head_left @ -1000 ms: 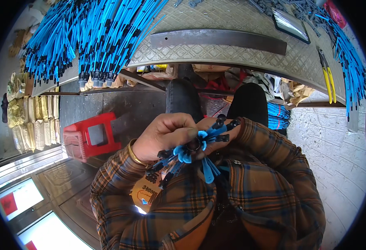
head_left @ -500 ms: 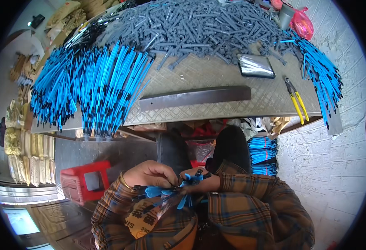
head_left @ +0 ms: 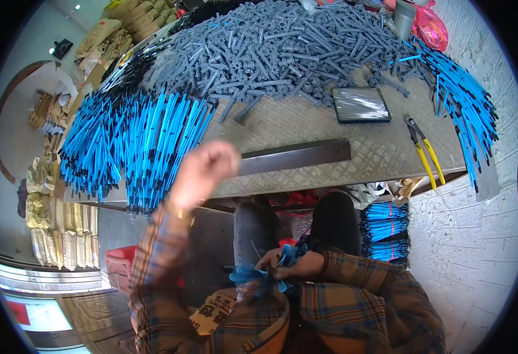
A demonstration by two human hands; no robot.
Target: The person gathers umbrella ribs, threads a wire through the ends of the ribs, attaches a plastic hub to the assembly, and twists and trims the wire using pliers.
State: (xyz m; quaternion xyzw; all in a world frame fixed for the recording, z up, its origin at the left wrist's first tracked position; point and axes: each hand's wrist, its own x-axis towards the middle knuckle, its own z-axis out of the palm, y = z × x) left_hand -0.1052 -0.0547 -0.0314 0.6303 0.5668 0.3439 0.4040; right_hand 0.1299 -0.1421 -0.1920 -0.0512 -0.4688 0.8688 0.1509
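My left hand is raised over the front edge of the table, next to the bundled blue rods and the left end of a dark metal bar. It is smeared by motion; its fingers look curled, but whether they hold anything cannot be made out. Down at my lap, my right hand is closed around a small cluster of blue plastic pieces with black ends. A thin wire-like strand sticks up beside that hand. Part of the cluster is blurred. A tan printed piece of paper lies on my lap.
A large heap of grey plastic anchors covers the back of the table. Yellow-handled pliers and a black tray lie right. More blue rods hang over the right edge. A red stool stands at left.
My left hand has left the blue cluster at my lap and moved up and forward to the table. My right hand keeps hold of the cluster. The view has shifted slightly.
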